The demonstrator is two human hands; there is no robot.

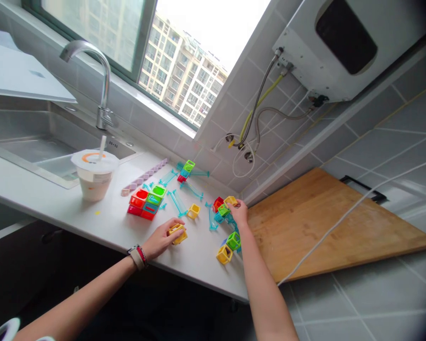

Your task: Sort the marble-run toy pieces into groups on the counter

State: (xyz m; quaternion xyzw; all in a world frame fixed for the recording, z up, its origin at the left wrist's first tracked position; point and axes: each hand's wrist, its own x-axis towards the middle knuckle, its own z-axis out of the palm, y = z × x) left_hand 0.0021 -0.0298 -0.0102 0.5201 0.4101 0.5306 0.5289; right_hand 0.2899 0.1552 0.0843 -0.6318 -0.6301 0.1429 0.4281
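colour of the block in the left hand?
Yellow: the block in the left hand shows in the head view.

Left hand [159,239] curled, right hand [240,215] pinching, arms [264,282] outstretched

Yellow hollow block [180,237], gripped, tilted, near the red-green-blue stack [150,207], on its right; second yellow block [230,201], also gripped, well right of stack.
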